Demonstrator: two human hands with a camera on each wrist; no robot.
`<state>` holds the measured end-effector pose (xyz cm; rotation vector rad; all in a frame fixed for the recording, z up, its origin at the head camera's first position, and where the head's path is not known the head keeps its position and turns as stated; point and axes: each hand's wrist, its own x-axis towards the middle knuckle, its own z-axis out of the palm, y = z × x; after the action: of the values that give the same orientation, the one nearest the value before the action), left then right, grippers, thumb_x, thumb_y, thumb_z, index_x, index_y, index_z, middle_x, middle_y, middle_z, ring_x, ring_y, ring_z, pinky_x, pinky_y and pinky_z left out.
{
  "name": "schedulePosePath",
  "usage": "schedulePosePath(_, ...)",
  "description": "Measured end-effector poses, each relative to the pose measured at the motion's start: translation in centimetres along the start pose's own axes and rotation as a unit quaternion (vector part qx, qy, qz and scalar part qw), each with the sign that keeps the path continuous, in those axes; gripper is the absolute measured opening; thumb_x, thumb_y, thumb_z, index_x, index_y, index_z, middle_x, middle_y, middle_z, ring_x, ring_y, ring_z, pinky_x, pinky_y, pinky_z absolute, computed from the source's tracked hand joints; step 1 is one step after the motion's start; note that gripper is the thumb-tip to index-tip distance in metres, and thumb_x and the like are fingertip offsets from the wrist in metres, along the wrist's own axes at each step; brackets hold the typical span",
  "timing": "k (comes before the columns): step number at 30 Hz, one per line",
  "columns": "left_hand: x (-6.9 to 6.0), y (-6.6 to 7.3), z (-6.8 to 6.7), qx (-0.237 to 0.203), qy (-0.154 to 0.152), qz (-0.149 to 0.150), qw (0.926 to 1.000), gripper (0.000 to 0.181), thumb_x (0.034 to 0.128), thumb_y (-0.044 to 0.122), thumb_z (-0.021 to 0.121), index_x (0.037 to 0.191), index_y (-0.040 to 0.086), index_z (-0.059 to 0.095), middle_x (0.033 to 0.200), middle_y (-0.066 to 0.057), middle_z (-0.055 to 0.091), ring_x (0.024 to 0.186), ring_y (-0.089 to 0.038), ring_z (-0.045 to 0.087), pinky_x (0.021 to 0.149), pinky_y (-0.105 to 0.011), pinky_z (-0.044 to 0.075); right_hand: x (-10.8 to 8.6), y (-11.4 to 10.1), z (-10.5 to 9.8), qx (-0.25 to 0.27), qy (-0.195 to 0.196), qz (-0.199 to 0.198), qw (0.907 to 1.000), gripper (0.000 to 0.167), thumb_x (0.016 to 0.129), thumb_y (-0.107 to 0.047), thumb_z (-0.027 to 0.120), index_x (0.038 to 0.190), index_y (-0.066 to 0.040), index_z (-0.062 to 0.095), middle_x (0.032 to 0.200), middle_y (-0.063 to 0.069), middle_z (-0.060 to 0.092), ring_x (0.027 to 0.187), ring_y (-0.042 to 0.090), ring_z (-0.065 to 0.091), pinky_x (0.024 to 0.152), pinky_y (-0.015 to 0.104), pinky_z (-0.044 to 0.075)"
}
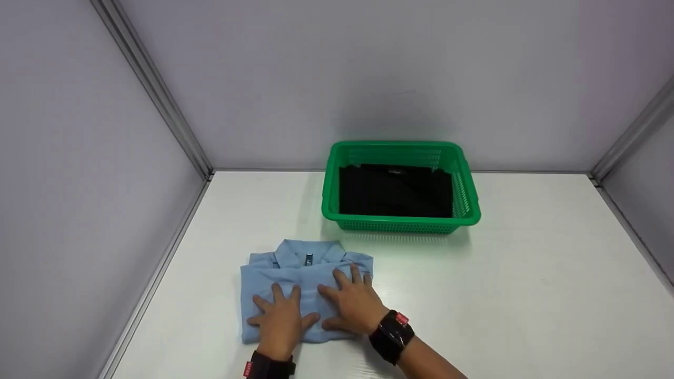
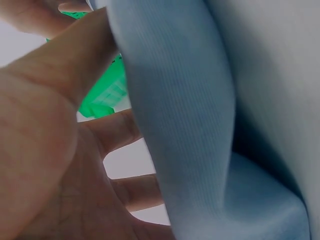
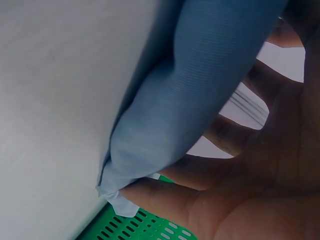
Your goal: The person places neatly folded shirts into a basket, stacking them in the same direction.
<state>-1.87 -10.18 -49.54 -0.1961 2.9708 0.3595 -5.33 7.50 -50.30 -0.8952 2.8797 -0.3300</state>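
Note:
A light blue collared shirt (image 1: 310,273), folded into a rough rectangle, lies on the white table with its collar toward the back. My left hand (image 1: 281,318) rests on the left half of the shirt, fingers spread. On the right half my right hand (image 1: 355,302) presses down, fingers also spread. In the left wrist view, the rounded folded edge of the shirt (image 2: 180,110) lies against the fingertips. The right wrist view has the fingers touching the top of the folded shirt (image 3: 200,90).
Behind the shirt, to the right, a green plastic basket (image 1: 403,223) holds a folded black garment (image 1: 395,192). The white table (image 1: 526,284) meets a grey back wall (image 1: 400,79) and a left side panel (image 1: 95,184).

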Motion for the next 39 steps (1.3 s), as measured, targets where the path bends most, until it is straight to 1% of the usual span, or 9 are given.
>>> schedulePosePath(7, -0.4, 0.5, 0.3, 0.018, 0.021, 0.010, 0.9996, 0.080, 0.0836, 0.057, 0.084, 0.143, 0.007, 0.064, 0.150, -0.037, 0.048, 0.130, -0.080, 0.037, 0.080, -0.091, 0.043, -0.4, 0.4, 0.0, -0.007, 0.008, 0.000, 0.9999, 0.076, 0.082, -0.063, 0.082, 0.147, -0.028, 0.063, 0.155, 0.019, 0.052, 0.143, 0.061, 0.045, 0.110, 0.074, 0.044)
schedulePosePath(14, -0.4, 1.3, 0.6, 0.028, 0.004, 0.002, 0.9996, 0.081, 0.0849, 0.059, 0.082, 0.145, 0.009, 0.062, 0.152, -0.036, 0.047, 0.132, -0.079, 0.036, 0.082, -0.091, 0.043, -0.9, 0.9, 0.0, 0.003, 0.007, -0.002, 1.0000, 0.076, 0.083, -0.061, 0.082, 0.148, -0.026, 0.063, 0.157, 0.020, 0.051, 0.143, 0.063, 0.043, 0.110, 0.076, 0.042)
schedulePosePath(24, -0.7, 2.2, 0.7, 0.038, 0.014, 0.007, 0.9992, 0.080, 0.0833, 0.060, 0.083, 0.143, 0.010, 0.064, 0.151, -0.034, 0.049, 0.132, -0.078, 0.038, 0.083, -0.090, 0.043, -1.7, 1.5, -0.2, -0.005, 0.017, -0.006, 0.9998, 0.076, 0.083, -0.062, 0.082, 0.148, -0.026, 0.063, 0.155, 0.021, 0.052, 0.141, 0.063, 0.045, 0.109, 0.077, 0.043)
schedulePosePath(30, -0.8, 2.5, 0.8, 0.034, 0.023, 0.017, 0.9990, 0.080, 0.0831, 0.060, 0.083, 0.143, 0.009, 0.065, 0.150, -0.035, 0.050, 0.131, -0.079, 0.038, 0.082, -0.091, 0.043, -2.1, 1.8, -0.4, 0.009, 0.015, 0.000, 0.9998, 0.076, 0.083, -0.060, 0.083, 0.147, -0.025, 0.064, 0.156, 0.021, 0.052, 0.142, 0.064, 0.043, 0.110, 0.077, 0.041)
schedulePosePath(35, -1.3, 2.8, 1.3, 0.056, 0.072, 0.037, 0.9951, 0.080, 0.0790, 0.060, 0.086, 0.137, 0.009, 0.068, 0.143, -0.034, 0.056, 0.124, -0.077, 0.046, 0.076, -0.087, 0.048, -2.6, 2.0, -0.6, 0.010, 0.025, -0.002, 0.9996, 0.075, 0.081, -0.057, 0.086, 0.145, -0.024, 0.065, 0.154, 0.023, 0.054, 0.139, 0.064, 0.046, 0.107, 0.077, 0.044)
schedulePosePath(37, -1.4, 2.9, 1.3, 0.064, 0.087, 0.043, 0.9932, 0.079, 0.0781, 0.060, 0.086, 0.136, 0.008, 0.069, 0.141, -0.034, 0.057, 0.122, -0.076, 0.048, 0.074, -0.085, 0.049, -2.7, 2.1, -0.6, 0.010, 0.029, -0.004, 0.9995, 0.075, 0.080, -0.057, 0.087, 0.144, -0.023, 0.066, 0.153, 0.023, 0.055, 0.139, 0.065, 0.047, 0.106, 0.077, 0.045)
schedulePosePath(39, -1.4, 3.0, 1.3, 0.060, 0.079, 0.041, 0.9942, 0.079, 0.0792, 0.059, 0.086, 0.137, 0.008, 0.068, 0.142, -0.034, 0.056, 0.124, -0.077, 0.047, 0.075, -0.086, 0.049, -2.8, 2.2, -0.6, 0.012, 0.029, -0.003, 0.9995, 0.075, 0.080, -0.057, 0.086, 0.144, -0.023, 0.066, 0.153, 0.023, 0.054, 0.139, 0.065, 0.046, 0.106, 0.078, 0.045)
